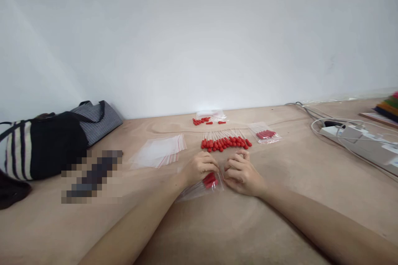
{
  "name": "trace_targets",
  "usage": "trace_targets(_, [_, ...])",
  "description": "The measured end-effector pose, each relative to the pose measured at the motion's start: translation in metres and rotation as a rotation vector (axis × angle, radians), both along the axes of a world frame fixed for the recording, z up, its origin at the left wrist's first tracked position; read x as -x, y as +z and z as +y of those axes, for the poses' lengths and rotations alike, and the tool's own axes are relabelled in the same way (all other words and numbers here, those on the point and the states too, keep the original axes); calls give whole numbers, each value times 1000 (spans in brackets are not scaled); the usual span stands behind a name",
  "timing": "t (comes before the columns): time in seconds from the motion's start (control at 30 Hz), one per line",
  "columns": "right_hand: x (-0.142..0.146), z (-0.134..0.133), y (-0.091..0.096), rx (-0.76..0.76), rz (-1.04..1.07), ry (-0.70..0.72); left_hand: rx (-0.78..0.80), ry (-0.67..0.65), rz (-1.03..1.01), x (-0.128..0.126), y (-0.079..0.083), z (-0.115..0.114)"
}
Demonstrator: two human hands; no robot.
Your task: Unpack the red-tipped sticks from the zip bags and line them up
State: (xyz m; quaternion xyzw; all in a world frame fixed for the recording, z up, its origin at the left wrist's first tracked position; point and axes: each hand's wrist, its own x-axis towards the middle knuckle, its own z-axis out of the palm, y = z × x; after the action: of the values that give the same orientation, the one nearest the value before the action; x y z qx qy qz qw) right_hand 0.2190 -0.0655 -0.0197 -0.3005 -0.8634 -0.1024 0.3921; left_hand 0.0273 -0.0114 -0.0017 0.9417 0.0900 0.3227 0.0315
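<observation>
A clear zip bag with several red-tipped sticks inside lies flat on the table in front of me. My left hand has its fingers closed over the upper part of this bag, near the red tips. At the bag's right edge, which carries a red line, my right hand is curled with thumb and fingers pinching. Just beyond both hands is a row of loose red-tipped sticks, their thin pale stems pointing away from me.
A stack of flat clear zip bags lies left of the row. To its right is a filled zip bag. More red pieces lie near the wall. A dark bag stands left; a power strip with cables lies right.
</observation>
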Motion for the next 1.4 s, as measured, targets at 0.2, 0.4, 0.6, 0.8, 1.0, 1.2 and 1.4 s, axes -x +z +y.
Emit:
trace_targets(0.2, [1,3,0,-77,-56,-9,34,3,26,-2,1,-4])
trace_targets(0.4, [4,7,1,-313,-171,-48,93,16,66,-4,-1,-6])
trace_targets(0.6, [6,3,4,-402,-255,-51,152,42,103,-3,0,-6])
trace_targets(0.8, [9,8,2,-196,-425,77,80,26,221,-4,1,-4])
trace_targets(1.0, [6,13,2,-65,-434,85,70,-3,208,-4,-2,-1])
trace_targets(1.2, [1,17,2,-45,-394,99,114,8,171,-1,1,4])
trace_targets(1.4, [-5,15,4,8,-255,49,294,170,134,5,12,-8])
